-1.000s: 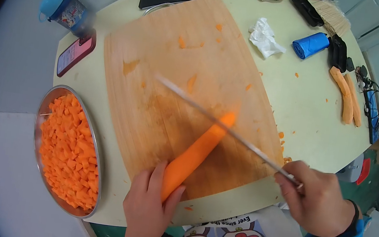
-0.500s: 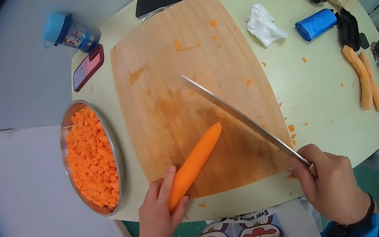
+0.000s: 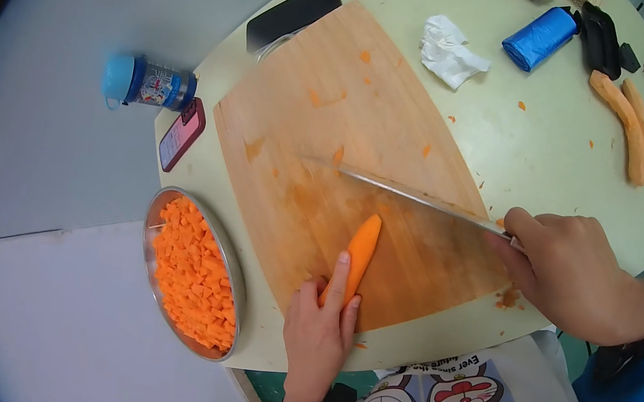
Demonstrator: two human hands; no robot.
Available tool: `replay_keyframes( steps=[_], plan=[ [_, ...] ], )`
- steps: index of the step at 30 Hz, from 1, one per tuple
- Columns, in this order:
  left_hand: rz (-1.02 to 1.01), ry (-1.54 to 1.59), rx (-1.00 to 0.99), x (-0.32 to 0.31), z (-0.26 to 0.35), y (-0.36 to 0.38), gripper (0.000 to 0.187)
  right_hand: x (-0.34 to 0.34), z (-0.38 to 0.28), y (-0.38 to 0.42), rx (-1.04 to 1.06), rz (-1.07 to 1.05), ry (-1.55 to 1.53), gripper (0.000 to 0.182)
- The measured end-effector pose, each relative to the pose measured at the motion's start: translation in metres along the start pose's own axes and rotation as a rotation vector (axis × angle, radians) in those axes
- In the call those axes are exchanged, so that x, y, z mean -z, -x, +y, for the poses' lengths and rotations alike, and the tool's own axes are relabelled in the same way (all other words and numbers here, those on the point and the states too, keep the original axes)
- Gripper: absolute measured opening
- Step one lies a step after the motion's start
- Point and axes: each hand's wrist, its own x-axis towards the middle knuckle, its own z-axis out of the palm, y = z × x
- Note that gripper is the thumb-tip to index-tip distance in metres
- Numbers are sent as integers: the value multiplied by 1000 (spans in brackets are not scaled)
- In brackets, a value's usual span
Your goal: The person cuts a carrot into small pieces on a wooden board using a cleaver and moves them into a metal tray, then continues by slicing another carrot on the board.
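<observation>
My left hand (image 3: pixel 325 315) grips a peeled carrot (image 3: pixel 364 250) near the front edge of the wooden cutting board (image 3: pixel 282 136), index finger stretched along its top. The carrot's tapered end points away from me. In my right hand (image 3: pixel 561 260) is a kitchen knife (image 3: pixel 423 199), fingers wrapped round its handle, the blade reaching left above the board beyond the carrot's tip. Blade and carrot are apart. The handle is mostly hidden by the fingers. Left of the board stands a metal bowl (image 3: pixel 240 306) full of diced carrot (image 3: pixel 192 277).
A phone (image 3: pixel 182 134) and a blue-capped bottle (image 3: pixel 151 83) are at the left edge. A black case (image 3: pixel 292 15) touches the board's far end. Crumpled tissue (image 3: pixel 451 51), a blue bag roll (image 3: pixel 540 38) and two more carrots (image 3: pixel 625 123) are on the table's far right side.
My left hand has moved forward with the carrot, farther onto the board, and its index finger now lies on top. The knife has swung to a flatter angle. The whole view has shifted slightly.
</observation>
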Motion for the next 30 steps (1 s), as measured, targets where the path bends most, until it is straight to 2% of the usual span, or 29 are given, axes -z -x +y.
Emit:
replay_keyframes(
  steps=[6,10,12,13,15,16,18,25,30],
  plan=[
    [-133,35,130,8,12,3,60,1,2,-6,51,-91,127,20],
    [-88,15,105,-1,10,7,60,0,-1,-8,91,-52,203,14],
    [-78,35,117,-1,9,6,60,4,-4,-10,181,-75,94,33],
    [-86,35,121,-1,9,6,60,7,-3,-12,180,-82,89,33],
    [-85,44,111,-1,9,5,60,9,0,-17,282,-232,6,50],
    [-94,41,111,-1,7,5,60,6,-3,-15,279,-236,-2,50],
    [-62,56,69,-2,5,6,60,-1,-12,-10,383,-113,17,50],
    [-137,91,117,3,10,3,57,-14,-12,-10,338,-73,-24,44],
    [-73,65,75,-3,7,5,61,-13,-13,-9,356,-139,-51,35]
  ],
)
